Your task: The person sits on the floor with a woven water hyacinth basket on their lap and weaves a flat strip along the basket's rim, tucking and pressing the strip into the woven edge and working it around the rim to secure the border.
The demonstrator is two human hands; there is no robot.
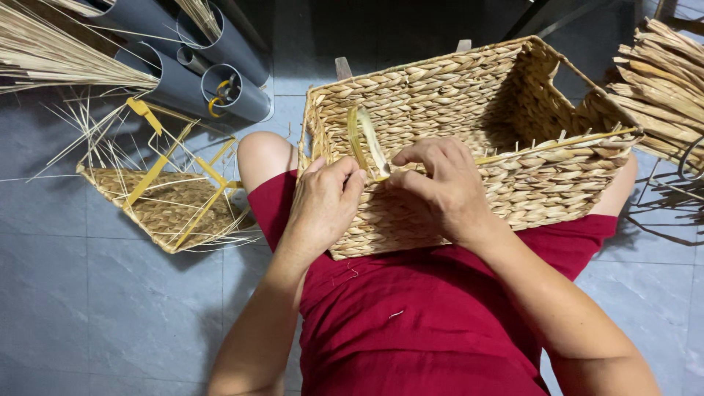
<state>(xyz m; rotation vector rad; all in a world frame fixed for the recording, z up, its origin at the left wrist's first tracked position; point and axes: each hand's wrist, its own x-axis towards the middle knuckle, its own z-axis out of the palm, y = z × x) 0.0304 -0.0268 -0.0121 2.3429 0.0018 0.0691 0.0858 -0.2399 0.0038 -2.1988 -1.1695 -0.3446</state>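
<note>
**Basket braced on the lap, rim strand pinched in both hands**

A rectangular woven basket [469,139] is held tipped across the lap, its open mouth turned away from the body, so that the near rim is brought up under the hands. A flat pale strand [367,143] is seen looped upright at that rim, toward the basket's left corner. It is gripped by the left hand [323,202], thumb and fingers closed on its base. The right hand [440,183] is arched over the rim, fingers curled and pinched on the weave just beside the loop. Both wrists are bent downward, forearms angled in from the body. On the tiled floor [88,293] to the left, a half-made woven base [172,209] with yellow strips is left lying near grey pipes [191,73].
</note>
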